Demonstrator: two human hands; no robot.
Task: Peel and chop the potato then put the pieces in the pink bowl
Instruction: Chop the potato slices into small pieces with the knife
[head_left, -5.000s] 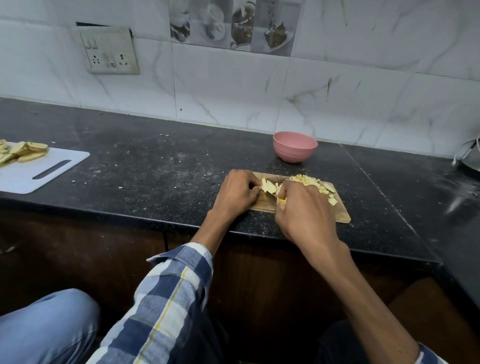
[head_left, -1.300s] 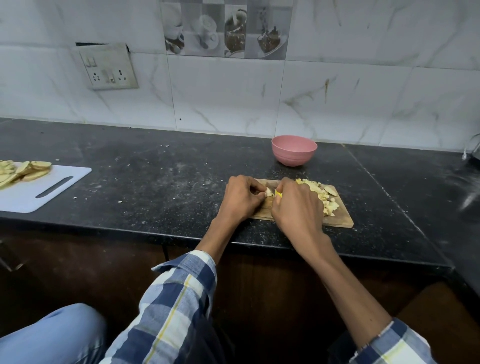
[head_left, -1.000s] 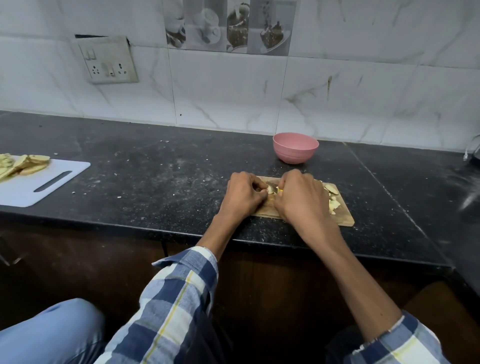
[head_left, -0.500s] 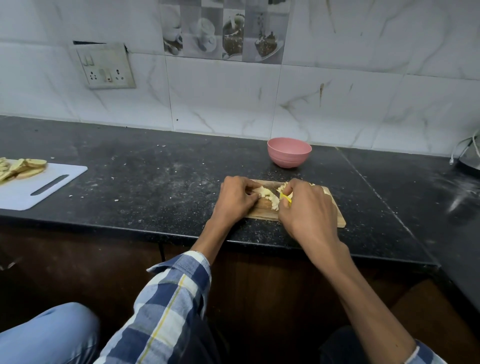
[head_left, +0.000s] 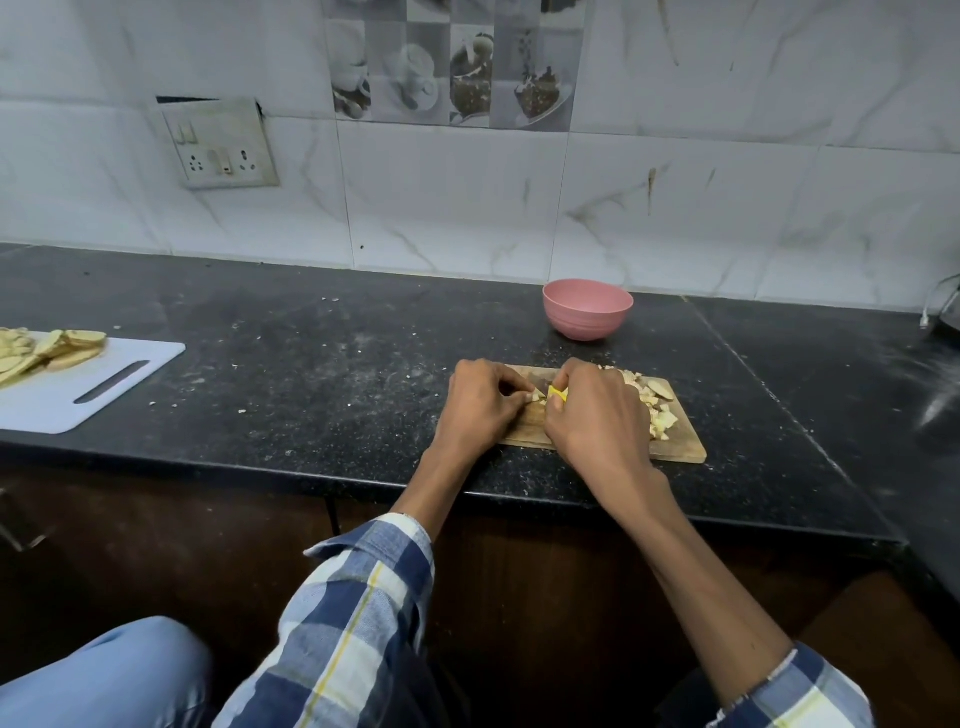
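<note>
A small wooden cutting board (head_left: 680, 449) lies near the counter's front edge. A pile of chopped potato pieces (head_left: 655, 404) covers its right half. My left hand (head_left: 480, 404) pinches a small potato piece (head_left: 536, 397) on the board's left part. My right hand (head_left: 597, 415) grips a yellow-handled knife (head_left: 558, 394), of which only a bit of the handle shows; the blade is hidden. The pink bowl (head_left: 587, 308) stands behind the board, near the wall, and its inside is hidden from me.
A white cutting board (head_left: 78, 400) with potato peels (head_left: 47, 347) sits at the left on the black counter (head_left: 311, 364). A switch and socket plate (head_left: 221, 145) is on the tiled wall. A cable shows at the far right edge.
The potato held under my left hand has shrunk to a small piece over the frames, and the chopped pile at the right has grown. Both hands stay close together on the board.
</note>
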